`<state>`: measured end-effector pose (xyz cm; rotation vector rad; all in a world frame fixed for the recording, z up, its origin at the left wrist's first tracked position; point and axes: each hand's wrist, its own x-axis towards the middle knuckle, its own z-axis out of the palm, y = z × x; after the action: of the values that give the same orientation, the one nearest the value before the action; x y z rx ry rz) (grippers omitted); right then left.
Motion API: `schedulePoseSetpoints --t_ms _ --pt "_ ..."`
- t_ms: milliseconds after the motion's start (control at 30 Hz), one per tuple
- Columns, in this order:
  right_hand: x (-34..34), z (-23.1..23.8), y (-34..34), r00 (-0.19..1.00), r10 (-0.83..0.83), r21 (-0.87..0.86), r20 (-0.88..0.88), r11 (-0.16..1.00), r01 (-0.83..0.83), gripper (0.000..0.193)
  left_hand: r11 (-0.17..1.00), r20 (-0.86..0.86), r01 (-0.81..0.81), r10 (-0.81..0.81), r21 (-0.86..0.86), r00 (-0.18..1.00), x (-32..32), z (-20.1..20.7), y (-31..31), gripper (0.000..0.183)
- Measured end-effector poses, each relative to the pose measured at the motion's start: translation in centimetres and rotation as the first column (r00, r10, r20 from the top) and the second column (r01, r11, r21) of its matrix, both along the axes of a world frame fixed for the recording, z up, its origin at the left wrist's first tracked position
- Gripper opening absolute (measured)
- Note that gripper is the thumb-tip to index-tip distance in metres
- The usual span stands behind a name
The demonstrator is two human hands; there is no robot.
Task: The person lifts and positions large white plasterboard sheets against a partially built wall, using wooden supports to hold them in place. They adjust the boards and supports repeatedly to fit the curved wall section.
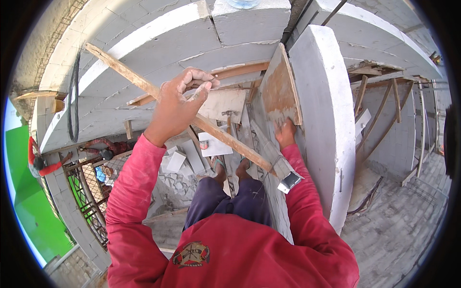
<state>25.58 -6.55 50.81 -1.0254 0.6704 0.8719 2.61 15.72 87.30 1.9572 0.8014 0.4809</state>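
Observation:
My left hand (185,98) is raised at the middle, dusty, its fingers curled toward the thumb. A tiny pale speck shows at the fingertips, too small to name. Behind that wrist runs a long wooden stick (235,144), slanting from upper left to lower right. My right hand (285,133) reaches down on the right, its fingers laid against the lower edge of a brown, mortar-smeared board (279,89). This board leans upright beside a pale block wall (319,96). Below that hand, near the stick's lower end, is the open end of a metal channel (289,182).
A hammer (230,115) lies ahead of my feet, near a white block (218,142) bearing a small red can (204,144). Broken blocks (176,162) litter the lower left. A black cable loop (73,103) hangs at left. Other people (41,163) are farther left.

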Motion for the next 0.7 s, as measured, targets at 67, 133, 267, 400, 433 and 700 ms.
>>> schedulePoseSetpoints --t_ms 67,133,267,400,433,700 --pt "0.0 0.1 0.0 1.000 0.009 -0.004 0.005 1.000 -0.009 0.041 0.990 0.168 -0.138 0.138 -0.010 0.976 -1.8 0.1 -0.8 0.012" --pt "0.0 0.0 0.1 1.000 0.015 -0.018 0.025 1.000 -0.014 0.041 0.956 0.296 -0.293 0.282 -0.008 0.913 -4.4 0.0 -1.4 0.010" --pt "0.2 -0.1 0.3 1.000 -0.014 -0.029 -0.019 0.999 0.013 0.039 0.825 0.328 -0.565 0.526 0.028 0.785 -10.7 -1.8 -2.9 0.011" --pt "0.4 -0.2 0.2 1.000 -0.020 0.002 -0.019 1.000 0.020 0.039 0.684 0.112 -0.723 0.729 -0.091 0.676 -16.9 -7.0 -6.3 0.011" --pt "0.4 -0.2 0.1 0.999 -0.036 -0.016 -0.008 0.999 0.036 0.039 0.675 0.034 -0.732 0.737 -0.088 0.675 -18.2 -8.7 -7.5 0.012" --pt "0.5 0.2 0.7 1.000 -0.002 -0.072 -0.026 0.997 0.000 0.044 0.767 -0.390 -0.635 0.558 -0.093 0.732 -23.6 -20.0 -18.6 0.012"
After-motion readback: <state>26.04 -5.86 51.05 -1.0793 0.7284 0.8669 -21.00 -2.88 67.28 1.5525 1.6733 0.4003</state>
